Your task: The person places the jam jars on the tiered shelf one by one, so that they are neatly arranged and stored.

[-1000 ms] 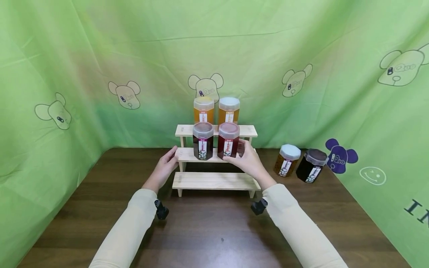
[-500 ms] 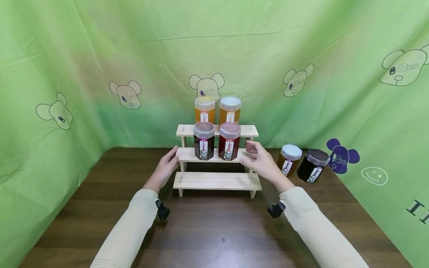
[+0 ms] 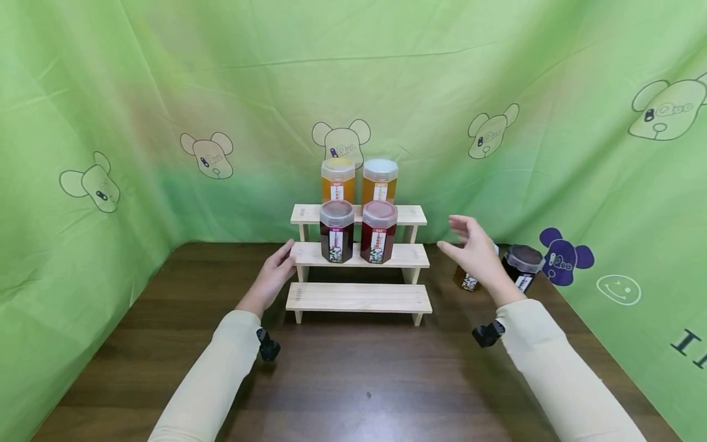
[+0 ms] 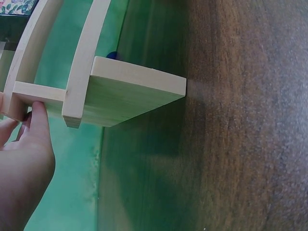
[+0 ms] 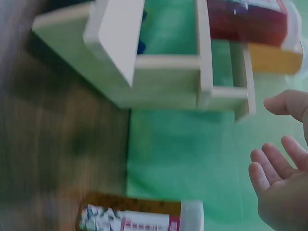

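My left hand (image 3: pixel 273 270) grips the left end of the middle tier of a three-tier wooden display stand (image 3: pixel 359 298). One finger (image 4: pixel 39 120) lies against the stand's side piece in the left wrist view. My right hand (image 3: pixel 477 255) is in the air right of the stand, fingers spread and empty. It partly covers an amber jar with a pale lid (image 3: pixel 468 281). Behind it stands a dark jar (image 3: pixel 521 264). On the middle tier are a dark purple jar (image 3: pixel 336 239) and a red jar (image 3: pixel 378 240), side by side and upright.
Two orange-yellow jars, one with a yellow lid (image 3: pixel 338 178) and one with a white lid (image 3: pixel 380 178), stand on the top tier. Brown wooden table (image 3: pixel 331 380) lies under everything. A green printed cloth (image 3: pixel 248 92) hangs behind and at both sides.
My right hand has let go of the red jar and moved right and slightly up, toward the amber jar. The red jar stays on the middle tier. My left hand keeps its place.
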A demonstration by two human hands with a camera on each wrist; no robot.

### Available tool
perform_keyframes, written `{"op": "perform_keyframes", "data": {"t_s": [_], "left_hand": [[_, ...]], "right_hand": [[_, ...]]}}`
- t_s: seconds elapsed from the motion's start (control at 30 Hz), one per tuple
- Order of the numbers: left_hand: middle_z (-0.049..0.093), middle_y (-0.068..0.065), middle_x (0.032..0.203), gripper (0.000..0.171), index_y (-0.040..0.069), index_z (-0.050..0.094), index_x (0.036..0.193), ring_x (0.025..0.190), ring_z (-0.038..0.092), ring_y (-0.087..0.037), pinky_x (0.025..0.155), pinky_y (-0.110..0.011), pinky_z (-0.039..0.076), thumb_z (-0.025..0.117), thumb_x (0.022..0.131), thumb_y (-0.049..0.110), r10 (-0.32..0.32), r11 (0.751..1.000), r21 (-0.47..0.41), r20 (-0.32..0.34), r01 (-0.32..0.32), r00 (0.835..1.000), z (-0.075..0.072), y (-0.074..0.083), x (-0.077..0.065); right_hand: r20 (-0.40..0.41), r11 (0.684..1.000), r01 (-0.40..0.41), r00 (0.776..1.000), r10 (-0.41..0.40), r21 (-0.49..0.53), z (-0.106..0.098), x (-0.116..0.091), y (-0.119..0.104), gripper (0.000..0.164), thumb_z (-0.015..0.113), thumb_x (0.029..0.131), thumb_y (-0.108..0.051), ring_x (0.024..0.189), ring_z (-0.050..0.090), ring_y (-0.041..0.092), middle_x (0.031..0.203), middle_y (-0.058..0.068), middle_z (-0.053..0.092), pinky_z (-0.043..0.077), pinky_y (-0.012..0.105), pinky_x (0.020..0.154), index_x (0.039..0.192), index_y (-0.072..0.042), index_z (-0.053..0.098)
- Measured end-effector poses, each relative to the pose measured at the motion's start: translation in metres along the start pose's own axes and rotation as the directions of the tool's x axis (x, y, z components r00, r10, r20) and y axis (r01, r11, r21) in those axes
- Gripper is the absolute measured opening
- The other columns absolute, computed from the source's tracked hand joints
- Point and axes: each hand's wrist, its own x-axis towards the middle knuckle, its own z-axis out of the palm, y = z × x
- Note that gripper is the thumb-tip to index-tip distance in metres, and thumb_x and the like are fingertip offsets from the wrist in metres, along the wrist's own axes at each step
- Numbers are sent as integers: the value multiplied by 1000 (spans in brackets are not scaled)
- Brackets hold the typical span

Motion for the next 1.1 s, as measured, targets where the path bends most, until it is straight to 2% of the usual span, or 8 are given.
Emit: {"op": "perform_keyframes", "data": {"t_s": [0.23, 0.43, 0.63, 0.8, 1.1], "left_hand": [[15, -16, 164, 55, 5, 16, 161, 147, 26, -26, 117, -38, 31, 37, 110, 9, 4, 1000, -4, 1, -4, 1000, -1, -1, 1], [15, -16, 164, 54, 6, 16, 161, 147, 26, -26, 117, -38, 31, 36, 110, 9, 3, 1000, -1, 1, -3, 1000, -1, -1, 1], [15, -15, 164, 54, 7, 17, 161, 147, 26, -25, 117, -38, 31, 36, 110, 8, -2, 1000, 6, 5, 2, 1000, 0, -1, 1], [15, -17, 164, 54, 5, 16, 161, 147, 26, -27, 117, -39, 30, 36, 110, 8, 8, 1000, 3, 9, -8, 1000, 0, 0, 0], [14, -18, 164, 54, 5, 16, 161, 147, 25, -28, 118, -39, 30, 36, 110, 8, 11, 1000, -11, 11, -11, 1000, -1, -2, 1]], "right_hand": [[-50, 996, -85, 995, 83, -32, -24, 2, 14, 72, 70, 95, -23, 137, 38, 45, 149, 28, 40, 34, 56, 113, 150, 5, 33], [-69, 986, -161, 985, 158, -32, -33, 1, 27, 76, 71, 95, -24, 139, 35, 45, 153, 26, 37, 33, 58, 113, 153, 3, 30], [-80, 980, -194, 978, 191, -38, -37, -1, 38, 77, 69, 95, -26, 139, 34, 45, 154, 26, 36, 33, 60, 112, 153, 5, 29], [-54, 975, -218, 975, 216, -50, -37, -5, 45, 79, 67, 96, -28, 139, 31, 49, 155, 30, 31, 32, 62, 111, 154, 7, 24], [-41, 956, -275, 961, 272, -100, -30, -8, 66, 99, 69, 95, -35, 136, 30, 55, 156, 39, 16, 33, 65, 109, 156, 9, 5]]}}
